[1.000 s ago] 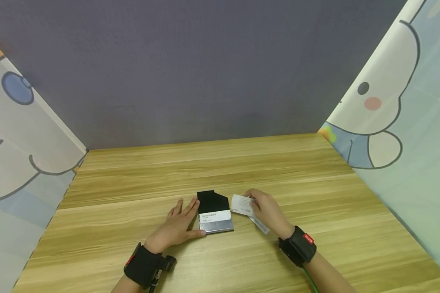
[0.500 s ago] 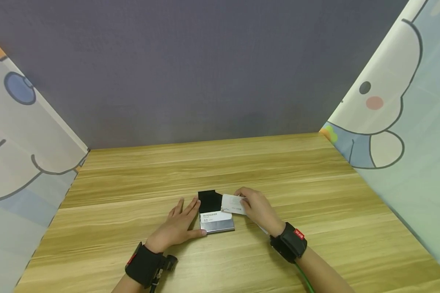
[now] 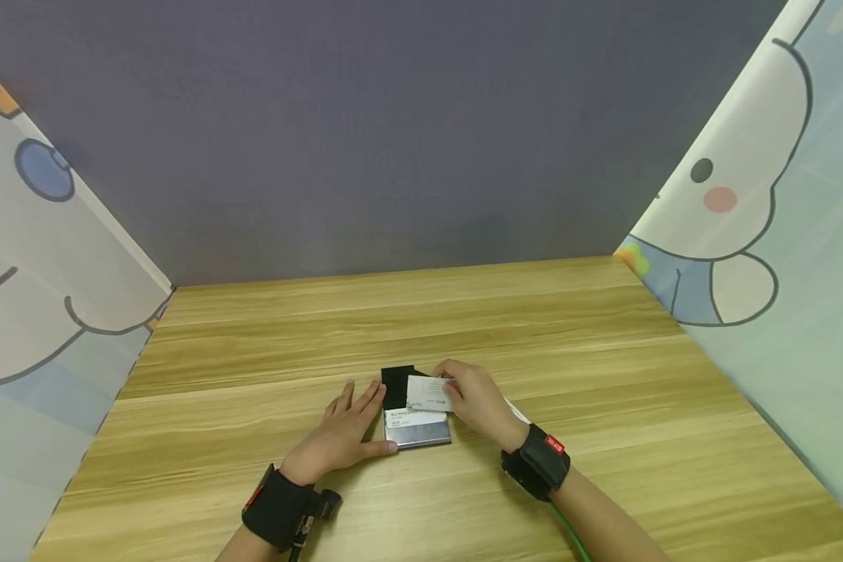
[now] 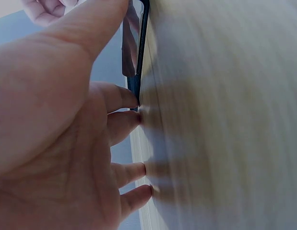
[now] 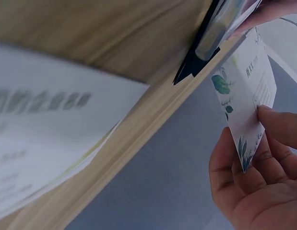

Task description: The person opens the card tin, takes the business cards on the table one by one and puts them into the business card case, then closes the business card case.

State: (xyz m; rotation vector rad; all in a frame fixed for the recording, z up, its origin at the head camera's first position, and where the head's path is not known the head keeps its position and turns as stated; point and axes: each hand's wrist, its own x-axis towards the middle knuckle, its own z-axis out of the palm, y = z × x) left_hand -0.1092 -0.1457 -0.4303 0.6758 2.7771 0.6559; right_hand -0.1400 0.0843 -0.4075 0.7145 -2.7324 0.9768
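Note:
A business card case (image 3: 424,435), black inside with a silver front, lies spread on the table, and a white card (image 3: 400,421) sits in it. My left hand (image 3: 340,437) rests with fingers spread on the wood at the case's left side; fingertips and thumb touch its edge. Between thumb and fingers, my right hand (image 3: 481,402) pinches a business card (image 3: 428,393) above the case's black part. Green leaves decorate that card (image 5: 246,88) in the right wrist view. The left wrist view shows only the case's edge (image 4: 134,48).
More white cards (image 5: 47,129) lie on the table close to the right wrist; in the head view the hand mostly hides them. Wood-grain table (image 3: 393,320) surrounds the hands. A grey panel (image 3: 393,156) stands behind, with cartoon-printed panels (image 3: 730,211) at both sides.
My right hand has moved left with its card, from beside the case to over its black part. The left hand has stayed in place on the table.

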